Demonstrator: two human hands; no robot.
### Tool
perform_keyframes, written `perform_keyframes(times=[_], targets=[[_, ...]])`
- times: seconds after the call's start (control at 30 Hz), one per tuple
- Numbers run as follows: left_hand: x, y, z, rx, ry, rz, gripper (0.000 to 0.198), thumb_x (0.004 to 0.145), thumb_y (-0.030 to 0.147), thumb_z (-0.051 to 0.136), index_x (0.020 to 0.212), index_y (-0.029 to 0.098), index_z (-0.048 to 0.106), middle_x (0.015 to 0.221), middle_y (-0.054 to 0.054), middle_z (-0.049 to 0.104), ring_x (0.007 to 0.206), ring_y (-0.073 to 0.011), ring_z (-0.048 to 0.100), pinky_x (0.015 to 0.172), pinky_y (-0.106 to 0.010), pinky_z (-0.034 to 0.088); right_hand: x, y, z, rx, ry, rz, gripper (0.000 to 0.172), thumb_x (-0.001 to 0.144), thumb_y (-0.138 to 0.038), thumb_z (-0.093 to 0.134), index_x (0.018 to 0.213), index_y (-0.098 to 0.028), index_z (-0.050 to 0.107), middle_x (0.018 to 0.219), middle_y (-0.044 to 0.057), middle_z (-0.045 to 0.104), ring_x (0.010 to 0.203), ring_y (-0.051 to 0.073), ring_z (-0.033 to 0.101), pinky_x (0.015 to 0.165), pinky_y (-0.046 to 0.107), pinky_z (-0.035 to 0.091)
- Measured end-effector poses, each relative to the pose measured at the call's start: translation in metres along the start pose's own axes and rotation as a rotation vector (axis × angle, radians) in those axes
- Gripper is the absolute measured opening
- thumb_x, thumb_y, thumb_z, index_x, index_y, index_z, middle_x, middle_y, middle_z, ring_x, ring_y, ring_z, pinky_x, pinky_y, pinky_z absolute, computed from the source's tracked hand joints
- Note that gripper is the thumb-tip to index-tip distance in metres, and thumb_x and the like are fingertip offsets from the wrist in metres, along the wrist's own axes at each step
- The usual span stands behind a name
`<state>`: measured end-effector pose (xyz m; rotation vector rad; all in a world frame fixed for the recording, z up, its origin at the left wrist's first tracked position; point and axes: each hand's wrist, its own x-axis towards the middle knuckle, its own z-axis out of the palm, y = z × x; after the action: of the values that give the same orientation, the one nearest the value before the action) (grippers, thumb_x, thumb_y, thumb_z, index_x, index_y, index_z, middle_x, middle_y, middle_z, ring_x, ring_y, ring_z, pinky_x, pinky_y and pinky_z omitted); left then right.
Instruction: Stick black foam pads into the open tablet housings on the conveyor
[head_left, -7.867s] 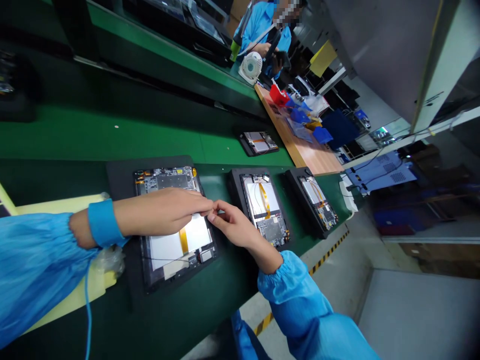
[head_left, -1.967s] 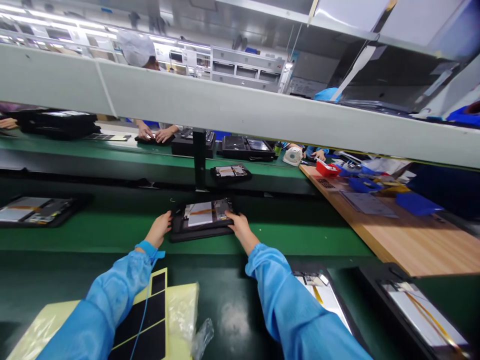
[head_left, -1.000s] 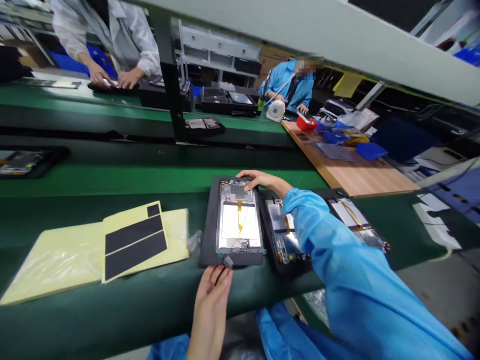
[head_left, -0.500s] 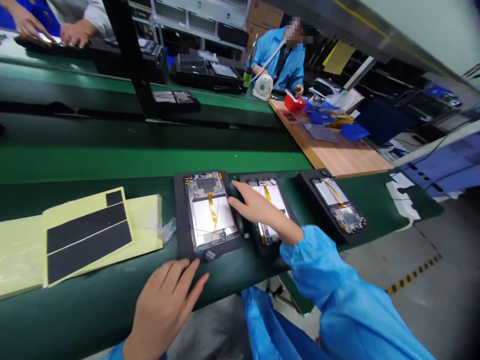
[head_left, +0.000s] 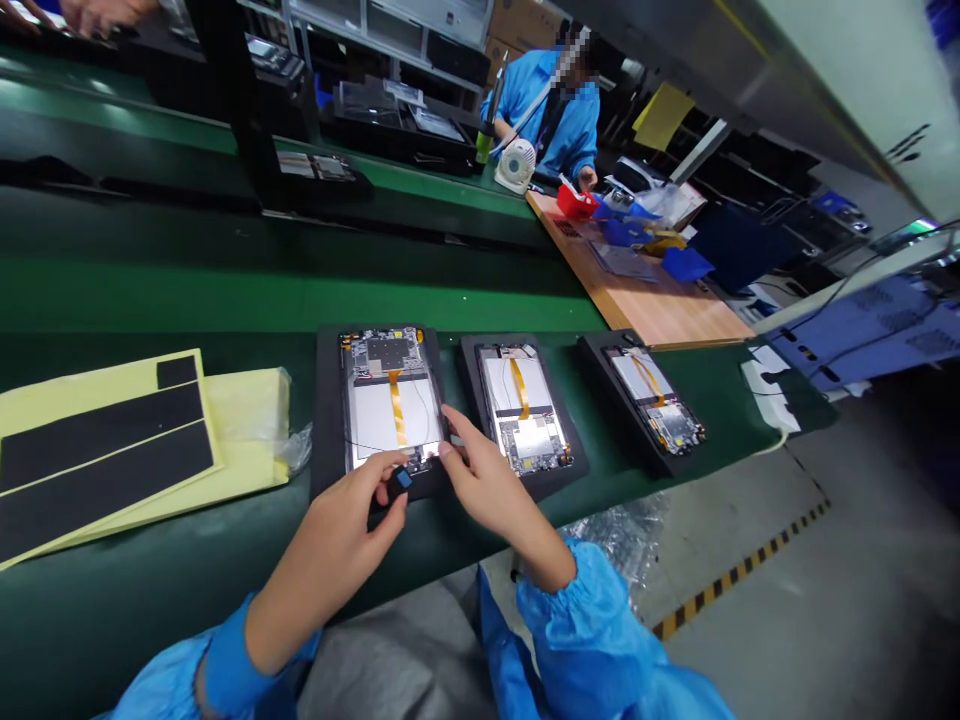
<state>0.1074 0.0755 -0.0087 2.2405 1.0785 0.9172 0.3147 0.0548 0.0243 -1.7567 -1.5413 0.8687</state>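
An opened tablet [head_left: 375,410] lies in a black foam tray [head_left: 330,400], its circuit board, silver battery and orange flex cable exposed. My left hand [head_left: 345,530] is at the tablet's lower edge, thumb and fingers closed around a small dark square part [head_left: 403,479] with a bluish face. What kind of part it is I cannot make out. My right hand [head_left: 487,480] rests at the tablet's lower right edge, thumb and forefinger apart, the other fingers partly hidden. To the right, a second opened tablet [head_left: 525,410] and a third one [head_left: 652,395] lie in similar trays.
Yellow backing sheets with black adhesive pieces [head_left: 112,430] lie at the left. A wooden board [head_left: 645,290] with red and blue bins stands at the back right. A white power strip [head_left: 769,390] sits at the bench's right end. Across the bench a person [head_left: 544,110] works near a white fan [head_left: 515,165].
My left hand has moved up and right to the tablet's lower edge and taken hold of the small square part. My right hand has slid down along the tablet's right edge. The view has shifted.
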Motion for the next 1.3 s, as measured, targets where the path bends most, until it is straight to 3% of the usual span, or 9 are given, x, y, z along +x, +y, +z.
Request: perform_keyframes(times=[0.1,0.23,0.4,0.53,0.67,0.83,0.97,1.13,1.3], targets=[[0.007,0.016,0.013,0.096,0.084,0.138,0.028,0.103,0.021,0.045,0.128,0.021,0.057,0.098,-0.004,0.075,0.078,-0.0196,0.073,0.073,-0.030,0.057,-0.018,-0.004,0.000,0.054,0.129,-0.117,0.029,0.093,-0.038,0.069,0.119,-0.023,0.071,0.129,0.013,0.072,0.124,0.030,0.066,0.106,0.046,0.055],[0.003,0.027,0.032,0.264,0.147,0.319,0.031,0.106,0.014,0.041,0.133,0.012,0.056,0.095,-0.009,0.073,0.081,-0.0224,0.069,0.076,-0.034,0.056,-0.028,0.003,0.008,0.277,-0.001,0.027,0.010,0.083,-0.033,0.078,0.089,-0.025,0.076,0.079,0.001,0.072,0.074,0.021,0.067,0.071,0.033,0.058],[-0.003,0.024,0.042,0.190,0.220,0.309,0.028,0.108,0.017,0.052,0.134,0.008,0.055,0.112,-0.014,0.071,0.102,-0.0242,0.067,0.094,-0.036,0.055,-0.025,0.014,0.009,0.770,-0.109,0.192,0.031,0.085,-0.049,0.080,0.094,-0.020,0.084,0.088,0.005,0.078,0.081,0.019,0.070,0.081,0.033,0.059],[0.003,0.019,0.036,0.117,0.190,0.309,0.021,0.108,0.020,0.056,0.126,0.011,0.062,0.111,-0.012,0.068,0.104,-0.0235,0.063,0.094,-0.035,0.053,-0.026,0.014,0.011,0.986,-0.076,0.282,0.037,0.079,-0.055,0.087,0.091,-0.020,0.086,0.090,0.005,0.077,0.075,0.013,0.065,0.072,0.023,0.054],[0.013,0.012,0.028,0.028,0.136,0.342,0.021,0.107,0.007,0.052,0.125,0.011,0.062,0.105,-0.008,0.070,0.098,-0.0184,0.064,0.092,-0.030,0.051,-0.027,0.016,0.015,0.901,-0.013,0.262,0.038,0.082,-0.055,0.085,0.091,-0.018,0.083,0.078,0.003,0.073,0.063,0.010,0.058,0.059,0.022,0.049],[0.023,-0.003,0.021,-0.007,0.017,0.358,0.019,0.110,0.011,0.046,0.112,0.015,0.065,0.100,-0.005,0.070,0.093,-0.0172,0.063,0.086,-0.029,0.050,-0.019,0.024,0.020,0.790,-0.017,0.296,0.038,0.080,-0.051,0.084,0.091,-0.018,0.069,0.072,0.003,0.075,0.049,0.010,0.057,0.043,0.020,0.042],[0.029,-0.009,0.019,0.096,-0.025,0.337,0.023,0.112,0.024,0.047,0.118,0.013,0.066,0.105,-0.008,0.070,0.096,-0.0226,0.063,0.086,-0.036,0.051,-0.014,0.024,0.024,0.814,-0.032,0.320,0.040,0.079,-0.052,0.080,0.091,-0.021,0.059,0.073,0.003,0.077,0.046,0.011,0.060,0.040,0.019,0.040],[0.032,-0.012,0.015,0.085,-0.147,0.356,0.030,0.111,0.014,0.039,0.106,0.015,0.069,0.093,-0.005,0.068,0.086,-0.0214,0.061,0.076,-0.035,0.050,-0.013,0.018,0.023,0.707,-0.033,0.343,0.033,0.082,-0.046,0.075,0.094,-0.021,0.058,0.059,-0.005,0.067,0.038,0.008,0.048,0.038,0.018,0.032],[0.036,-0.016,0.009,0.067,-0.097,0.345,0.027,0.106,0.009,0.044,0.115,0.014,0.069,0.102,-0.008,0.069,0.096,-0.0227,0.061,0.083,-0.036,0.051,-0.014,0.013,0.020,0.617,0.004,0.341,0.029,0.084,-0.046,0.071,0.087,-0.020,0.058,0.053,-0.008,0.059,0.037,0.007,0.042,0.039,0.018,0.028]])
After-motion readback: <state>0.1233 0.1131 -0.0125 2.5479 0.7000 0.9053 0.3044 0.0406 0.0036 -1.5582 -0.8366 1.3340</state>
